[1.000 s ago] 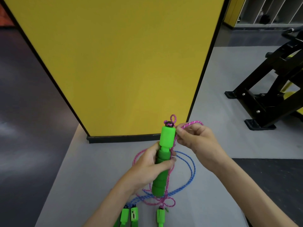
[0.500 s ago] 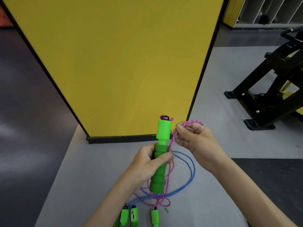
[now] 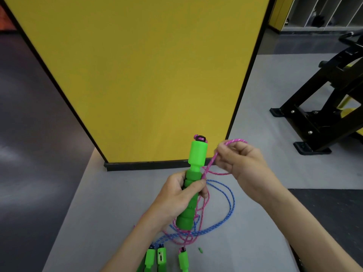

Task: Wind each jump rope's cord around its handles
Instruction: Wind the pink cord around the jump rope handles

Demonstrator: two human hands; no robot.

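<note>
My left hand (image 3: 177,195) grips a green jump-rope handle (image 3: 193,177) upright at mid-height, its pink-and-black cap on top. Beside the handle's top, my right hand (image 3: 242,163) pinches a loop of the pink cord (image 3: 211,163). From there the pink cord runs down past my left thumb and lies in loose loops on the grey floor. Its second green handle (image 3: 183,261) lies at the bottom edge. A blue cord (image 3: 228,205) loops across the floor to two green handles (image 3: 155,259) lying side by side at the bottom.
A tall yellow panel (image 3: 147,75) with a black base stands right behind the ropes. Black exercise equipment (image 3: 322,107) stands at the right. A small green scrap (image 3: 200,250) lies on the grey mat (image 3: 110,203). Darker flooring lies left and at the lower right.
The pink loop that stood above the handle's cap is gone, drawn down flat. My right hand has shifted slightly right with the cord, and the handle has tilted a little.
</note>
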